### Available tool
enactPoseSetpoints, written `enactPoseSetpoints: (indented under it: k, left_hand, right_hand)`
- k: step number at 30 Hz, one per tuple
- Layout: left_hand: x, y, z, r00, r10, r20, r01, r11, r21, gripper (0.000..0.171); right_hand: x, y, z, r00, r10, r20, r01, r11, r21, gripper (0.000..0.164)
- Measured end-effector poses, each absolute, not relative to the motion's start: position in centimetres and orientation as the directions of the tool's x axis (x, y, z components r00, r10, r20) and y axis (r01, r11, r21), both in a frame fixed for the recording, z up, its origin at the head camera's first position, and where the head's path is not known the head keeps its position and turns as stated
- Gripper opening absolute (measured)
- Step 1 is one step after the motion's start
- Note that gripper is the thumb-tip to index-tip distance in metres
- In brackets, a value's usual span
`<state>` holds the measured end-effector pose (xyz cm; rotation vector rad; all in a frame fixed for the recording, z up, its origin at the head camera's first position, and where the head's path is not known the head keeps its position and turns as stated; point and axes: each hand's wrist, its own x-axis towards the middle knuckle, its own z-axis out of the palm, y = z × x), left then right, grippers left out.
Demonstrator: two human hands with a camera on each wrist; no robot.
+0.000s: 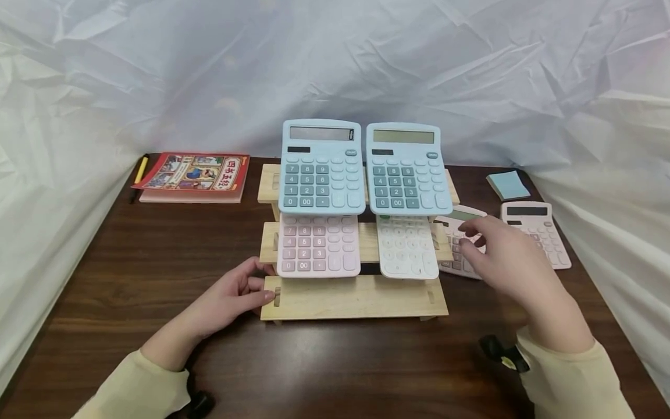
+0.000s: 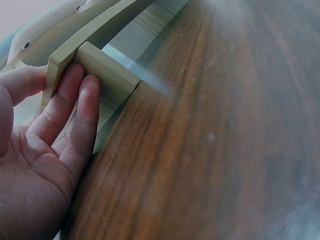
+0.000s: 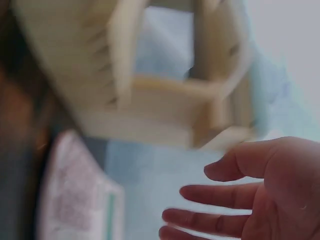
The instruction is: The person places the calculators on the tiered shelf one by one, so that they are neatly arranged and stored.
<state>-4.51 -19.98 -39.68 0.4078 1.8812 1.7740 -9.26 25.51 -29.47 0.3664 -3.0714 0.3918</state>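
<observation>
At the left end of a three-tier wooden rack (image 1: 356, 299), my left hand (image 1: 230, 297) pinches the lowest board, thumb on one face and fingers on the other in the left wrist view. My right hand (image 1: 515, 262) hovers over a pink calculator (image 1: 452, 262) on the table right of the rack, partly covering it; its fingers are loosely bent and hold nothing. On the top tier stand two blue calculators (image 1: 321, 169). The middle tier bears a pink calculator (image 1: 318, 250) and a white calculator (image 1: 408, 250), their upper parts hidden behind the blue ones.
Another pink calculator (image 1: 544, 238) lies at the far right, with a blue sticky-note pad (image 1: 508, 185) behind it. A red book (image 1: 193, 174) and a yellow marker (image 1: 141, 170) lie at the back left. White sheeting (image 1: 209, 70) surrounds the dark table (image 1: 335, 366).
</observation>
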Motion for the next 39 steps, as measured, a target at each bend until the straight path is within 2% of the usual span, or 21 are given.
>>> enactPoseSetpoints:
  k: [5, 12, 19, 31, 39]
  left_hand:
    - [-4.6, -19.8, -39.7, -0.810, 0.565, -0.159, -0.136, 0.082, 0.987, 0.038]
    - [-4.8, -19.7, -39.6, -0.809, 0.571, -0.142, -0.116, 0.081, 0.990, 0.038]
    - [-5.0, -19.5, -39.6, -0.804, 0.579, -0.134, -0.110, 0.076, 0.991, 0.037]
    - [-5.2, -19.5, -39.4, -0.808, 0.569, -0.155, -0.117, 0.103, 0.988, 0.038]
    - [-4.5, -20.0, -39.6, -0.824, 0.535, -0.185, -0.120, 0.155, 0.981, 0.039]
  right_hand:
    - [-11.2, 26.8, -32.7, -0.986, -0.160, -0.053, -0.148, 0.972, -0.184, 0.055]
    - [-12.0, 26.3, -35.2, -0.975, -0.177, -0.134, -0.136, 0.953, -0.273, 0.091]
    - [-12.3, 26.4, -36.5, -0.962, -0.163, -0.220, -0.112, 0.967, -0.227, 0.086]
    - [-11.8, 26.4, -35.8, -0.970, -0.177, -0.164, -0.154, 0.978, -0.143, 0.082]
    - [-12.2, 26.1, -35.7, -0.966, -0.186, -0.179, -0.158, 0.975, -0.157, 0.083]
